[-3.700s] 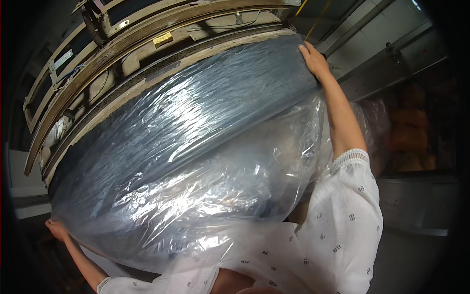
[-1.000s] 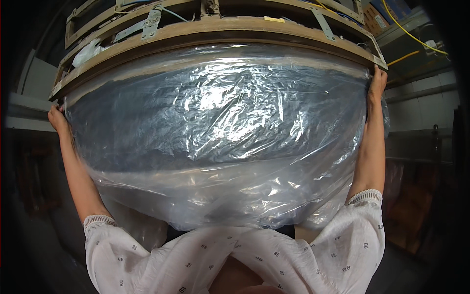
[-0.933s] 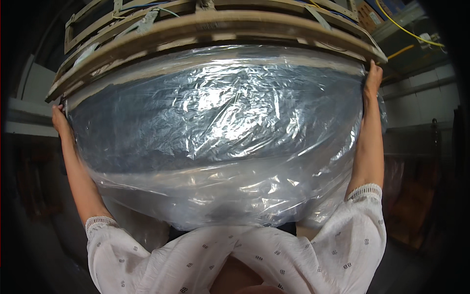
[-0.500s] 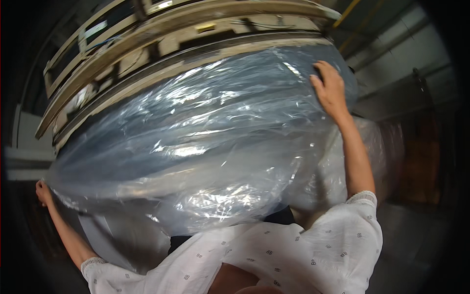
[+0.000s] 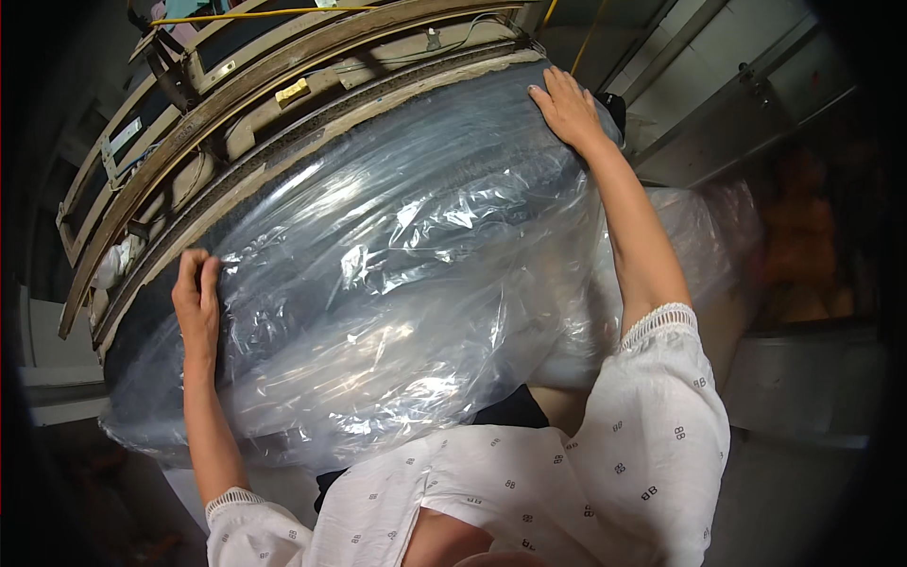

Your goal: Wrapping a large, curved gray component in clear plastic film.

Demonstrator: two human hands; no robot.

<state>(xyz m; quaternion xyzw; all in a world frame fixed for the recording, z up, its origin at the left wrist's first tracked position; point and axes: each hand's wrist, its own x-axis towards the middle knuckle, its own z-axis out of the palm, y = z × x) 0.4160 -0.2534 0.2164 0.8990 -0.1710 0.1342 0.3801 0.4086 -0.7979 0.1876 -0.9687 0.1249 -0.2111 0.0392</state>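
A large sheet of clear plastic film (image 5: 444,217), wrinkled and shiny, covers a dark work surface (image 5: 156,283) and hangs over its near edge toward my body. My left hand (image 5: 196,298) is closed at the left part of the surface, thumb and fingers pinching a fold of the film. At the far right end, my right hand (image 5: 572,111) lies flat on the film with its fingers stretched out.
Behind the surface runs a machine frame with long bars (image 5: 312,66), wires and a small yellow piece (image 5: 293,92). More clear film (image 5: 690,231) hangs at the right, near a metal panel (image 5: 746,123). Orange-brown items (image 5: 803,236) show dimly beyond it.
My left hand has moved from the film's far left corner inward and away from me, onto the surface. My right hand stays at the right end. The view has shifted, and the film's folds have changed.
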